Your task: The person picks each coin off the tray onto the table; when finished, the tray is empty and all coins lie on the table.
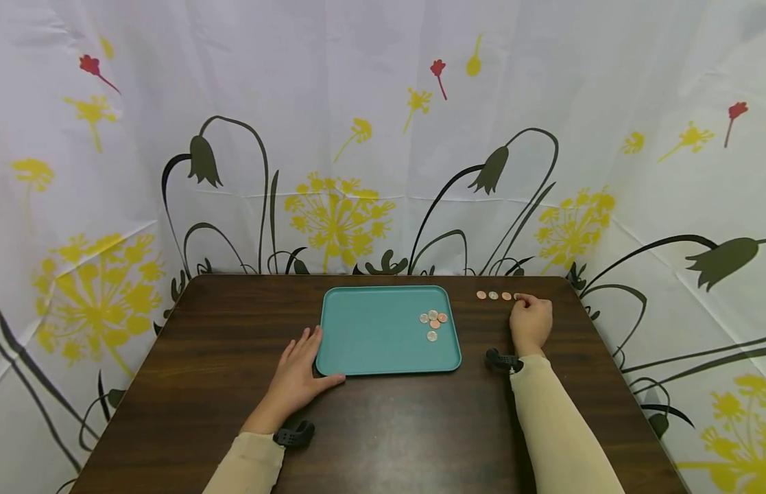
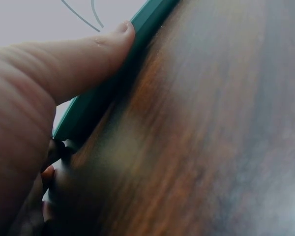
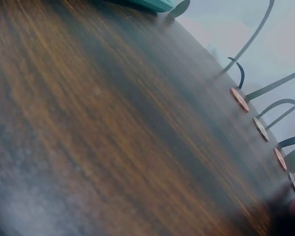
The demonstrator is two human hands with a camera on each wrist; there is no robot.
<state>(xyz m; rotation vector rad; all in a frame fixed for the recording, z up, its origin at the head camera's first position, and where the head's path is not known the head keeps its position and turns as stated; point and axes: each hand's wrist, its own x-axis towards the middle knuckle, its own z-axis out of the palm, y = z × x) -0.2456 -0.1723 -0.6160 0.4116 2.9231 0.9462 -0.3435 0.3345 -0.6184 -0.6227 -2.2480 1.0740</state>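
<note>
My left hand (image 1: pixel 301 372) rests at the near left corner of a teal tray (image 1: pixel 370 336), fingers spread along its left side. In the left wrist view the thumb (image 2: pixel 93 56) lies against the tray's rim. On the tray's right part lie several copper and silver coins (image 1: pixel 435 324). Right of the tray, my right hand (image 1: pixel 531 322) pinches a silver coin (image 3: pixel 293 183) at the right end of a row on the table. Beside it in the row are a copper coin (image 1: pixel 506 296), a silver coin (image 1: pixel 494 296) and another copper coin (image 1: pixel 481 295).
The dark wooden table (image 1: pixel 395 432) has its back edge just behind the tray and the coin row. A white curtain (image 1: pixel 370 137) printed with flowers hangs behind and at both sides. Each wrist wears a black band with a camera.
</note>
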